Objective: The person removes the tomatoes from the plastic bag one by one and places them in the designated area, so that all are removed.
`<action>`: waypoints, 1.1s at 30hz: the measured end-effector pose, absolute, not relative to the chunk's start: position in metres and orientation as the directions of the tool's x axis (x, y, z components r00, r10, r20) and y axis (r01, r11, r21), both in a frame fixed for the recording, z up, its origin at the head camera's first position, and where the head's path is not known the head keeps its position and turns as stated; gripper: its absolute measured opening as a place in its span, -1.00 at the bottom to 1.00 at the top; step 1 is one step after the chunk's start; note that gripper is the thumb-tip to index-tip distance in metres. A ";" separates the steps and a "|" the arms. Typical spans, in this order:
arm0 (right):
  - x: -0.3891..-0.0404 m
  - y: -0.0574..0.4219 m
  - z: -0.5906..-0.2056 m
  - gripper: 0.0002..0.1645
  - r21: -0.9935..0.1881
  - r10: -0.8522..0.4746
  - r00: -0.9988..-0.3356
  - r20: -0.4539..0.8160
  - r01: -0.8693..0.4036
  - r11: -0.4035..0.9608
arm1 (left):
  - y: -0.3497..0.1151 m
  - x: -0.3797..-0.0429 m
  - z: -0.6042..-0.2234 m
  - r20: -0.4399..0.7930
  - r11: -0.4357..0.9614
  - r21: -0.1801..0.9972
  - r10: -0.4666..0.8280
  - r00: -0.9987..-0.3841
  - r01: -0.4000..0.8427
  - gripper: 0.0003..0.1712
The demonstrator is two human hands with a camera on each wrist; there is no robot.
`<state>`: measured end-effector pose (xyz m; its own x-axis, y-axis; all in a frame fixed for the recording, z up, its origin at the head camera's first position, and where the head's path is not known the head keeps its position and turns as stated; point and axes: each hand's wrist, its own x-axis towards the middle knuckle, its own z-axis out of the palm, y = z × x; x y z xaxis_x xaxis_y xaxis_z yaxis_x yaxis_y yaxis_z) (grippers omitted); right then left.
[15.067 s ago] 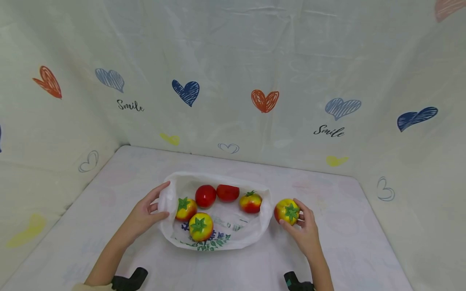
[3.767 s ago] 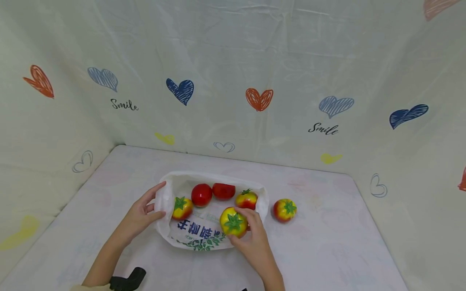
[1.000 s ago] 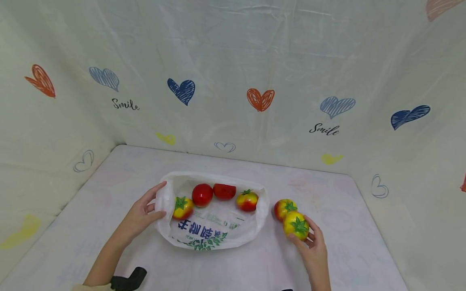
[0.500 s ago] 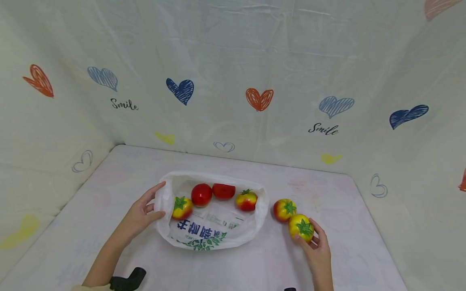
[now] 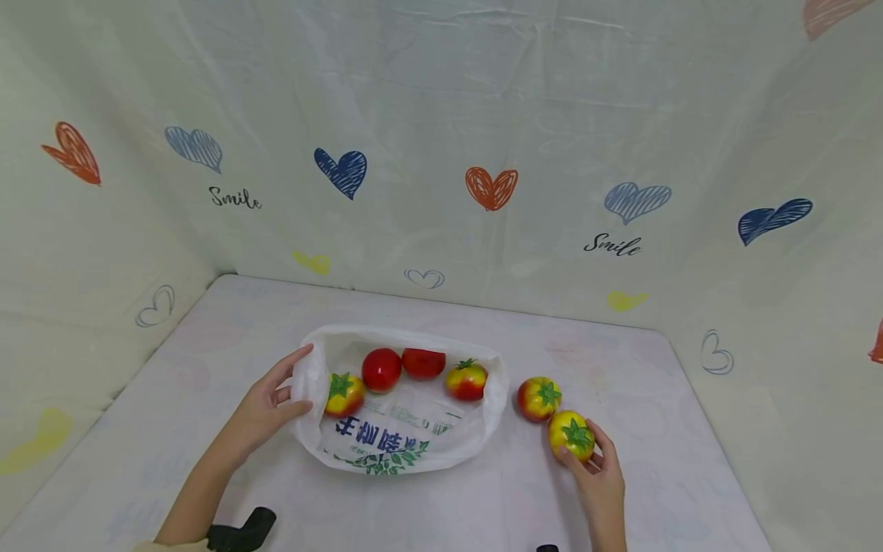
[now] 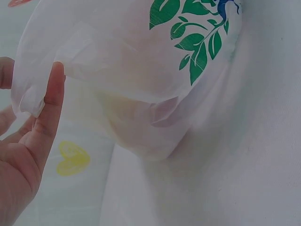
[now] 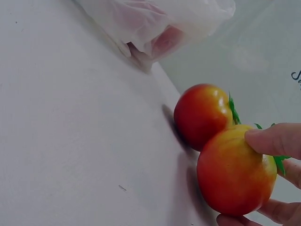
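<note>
A white plastic bag (image 5: 441, 460) with green leaves and blue print lies with its mouth wide. My left hand (image 5: 265, 410) pinches its left rim; the thumb and a finger show on the film in the left wrist view. Inside are a yellow-red tomato (image 5: 345, 395) at left, a red tomato (image 5: 382, 369), a red cut tomato piece (image 5: 424, 363) and another yellow-red tomato (image 5: 467, 380) at right. Right of the bag, my right hand (image 5: 599, 471) grips a yellow-red tomato (image 7: 235, 174) low at the table. Another yellow-red tomato (image 7: 202, 115) sits against or just beside it.
The table (image 5: 441, 514) has a pale cover. Behind it hangs a light cloth (image 5: 421, 92) printed with hearts and "Smile". A dark wrist device (image 5: 243, 530) shows at my left forearm.
My right hand carried the tomato from over the bag to the right, beside the tomato set there earlier. It has shifted slightly down since a second ago. My left hand stays at the rim.
</note>
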<state>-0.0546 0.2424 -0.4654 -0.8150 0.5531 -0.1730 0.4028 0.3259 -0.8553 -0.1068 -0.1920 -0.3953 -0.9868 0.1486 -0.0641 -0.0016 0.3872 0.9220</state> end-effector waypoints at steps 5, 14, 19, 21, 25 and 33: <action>-0.055 0.243 -0.468 -0.17 -0.844 0.554 -0.813 -0.181 0.418 0.337 | -0.192 -0.106 -0.394 -0.061 0.388 0.922 0.149 -0.987 0.002 -0.12; -0.056 0.240 -0.469 -0.15 -0.850 0.535 -0.822 -0.193 0.412 0.327 | -0.192 -0.107 -0.393 -0.062 0.397 0.918 0.152 -0.986 0.003 -0.13; -0.055 0.239 -0.469 -0.19 -0.854 0.527 -0.834 -0.162 0.386 0.348 | -0.192 -0.107 -0.392 -0.064 0.392 0.920 0.157 -0.986 0.003 -0.12; -0.055 0.238 -0.469 -0.19 -0.855 0.531 -0.834 -0.153 0.381 0.352 | -0.191 -0.107 -0.392 -0.066 0.390 0.921 0.158 -0.985 0.001 -0.12; -0.055 0.238 -0.469 -0.18 -0.861 0.531 -0.833 -0.153 0.376 0.342 | -0.191 -0.107 -0.392 -0.059 0.387 0.922 0.160 -0.985 0.008 -0.12; -0.057 0.240 -0.467 -0.13 -0.843 0.524 -0.828 -0.200 0.418 0.338 | -0.191 -0.108 -0.393 -0.060 0.389 0.921 0.156 -0.986 0.005 -0.12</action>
<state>-0.0571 0.2398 -0.4665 -0.8280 0.5237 -0.2005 0.4181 0.3385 -0.8430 -0.1079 -0.1911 -0.3932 -0.9859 0.1560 -0.0601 0.0053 0.3886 0.9214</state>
